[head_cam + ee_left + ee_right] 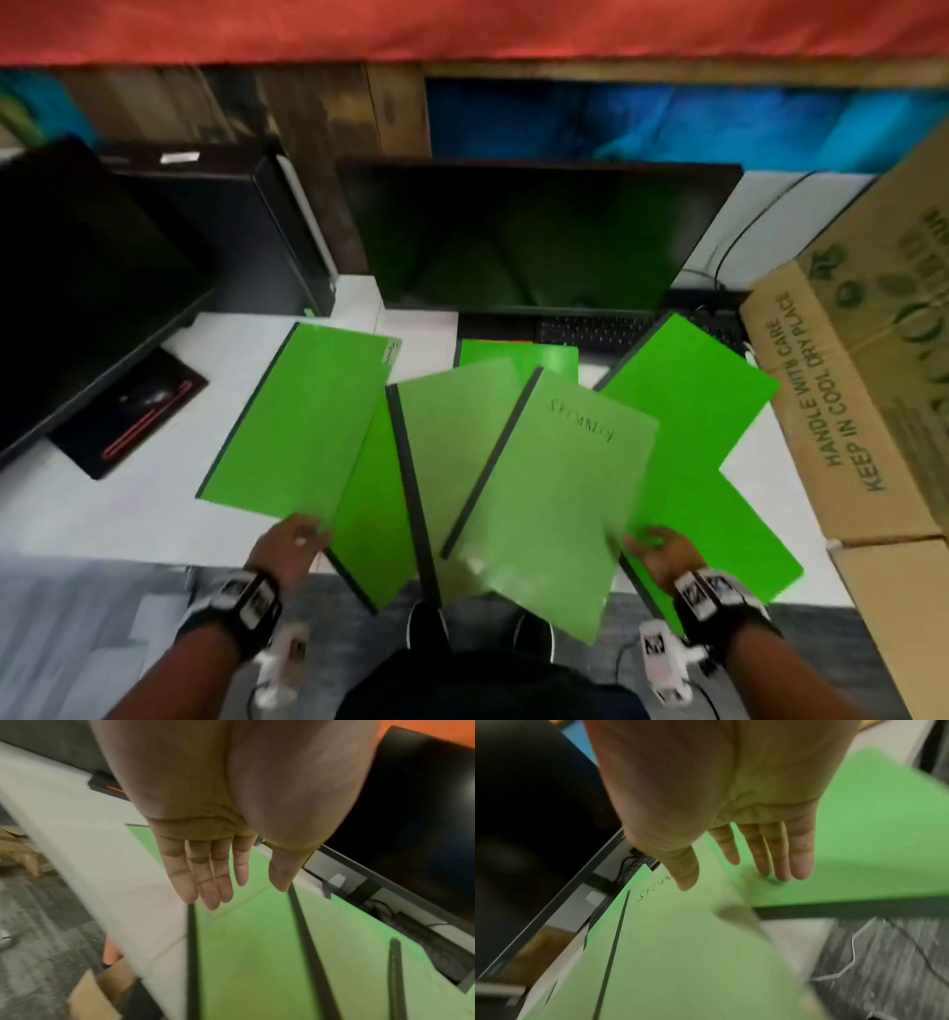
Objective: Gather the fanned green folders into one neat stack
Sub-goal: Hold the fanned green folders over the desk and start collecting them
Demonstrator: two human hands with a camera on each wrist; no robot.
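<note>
Your flat green folders with dark spine strips (544, 478) lie fanned across the near edge of the white desk (128, 503), several overhanging it, in front of the black monitor (534, 236). Your left hand (290, 547), fingers straight, sits at the fan's left corner; your right hand (662, 552), fingers spread, at its right. Neither grips anything. A printed brown cardboard box (862, 390) stands to the right.

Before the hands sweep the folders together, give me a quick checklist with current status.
1. Left hand open at the fan's left edge: ok.
2. Right hand open at the right edge: ok.
3. Folders already in one stack: not ok, fanned.
4. Folders fully on the desk: not ok, the near ends overhang.
5. Keyboard clear of the folders: not ok, partly covered.
6. Folder count: cannot tell, they overlap.
</note>
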